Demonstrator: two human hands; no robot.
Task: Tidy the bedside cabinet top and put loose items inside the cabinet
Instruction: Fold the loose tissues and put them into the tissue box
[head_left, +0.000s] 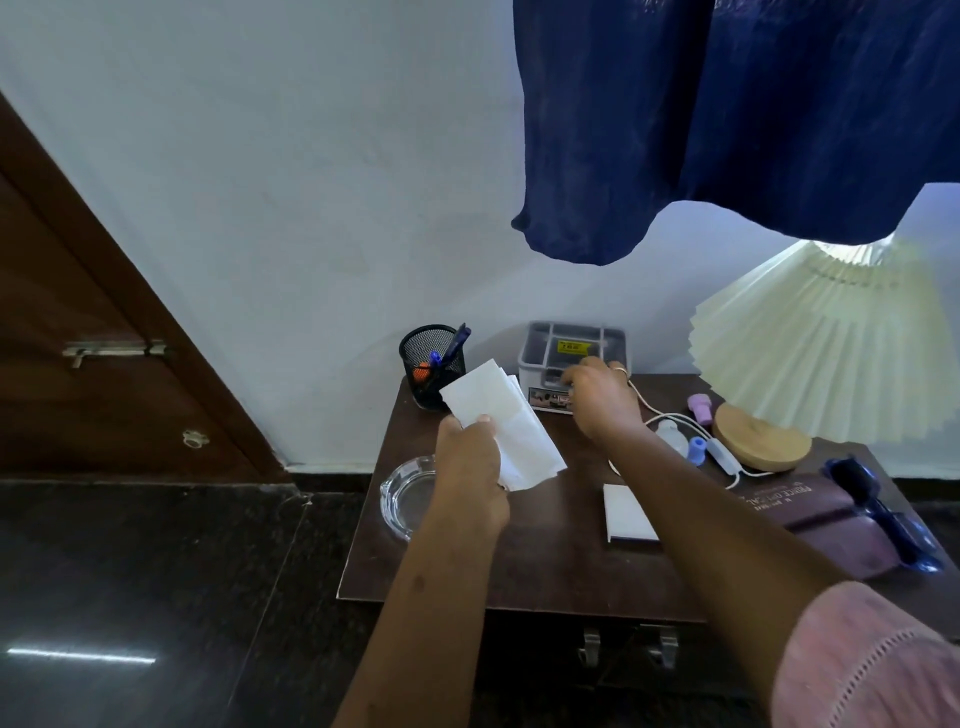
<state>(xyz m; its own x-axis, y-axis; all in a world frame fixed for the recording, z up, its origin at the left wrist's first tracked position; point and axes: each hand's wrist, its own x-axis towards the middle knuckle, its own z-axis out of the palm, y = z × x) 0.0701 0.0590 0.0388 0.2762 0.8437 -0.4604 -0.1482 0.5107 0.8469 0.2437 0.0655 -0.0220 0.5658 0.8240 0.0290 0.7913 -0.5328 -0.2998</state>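
Observation:
On the dark brown bedside cabinet top (550, 561) my left hand (470, 478) grips a stack of white paper sheets (498, 421), held tilted above the top. My right hand (597, 397) reaches to the front of a grey compartment organiser box (574, 345) at the back, fingers curled at its front edge; whether it holds anything is hidden. A white card (626, 514) lies flat near the middle. Small lilac (701, 408) and blue (696, 449) bottles and a clear one (672, 434) lie by the lamp cord.
A black mesh pen holder (434, 364) stands at the back left, a glass ashtray (408, 496) at the left edge. A pleated lamp (821, 343) on a wooden base (761, 439), a maroon case (810, 506) and blue glasses (883, 514) fill the right. A blue curtain (727, 119) hangs above.

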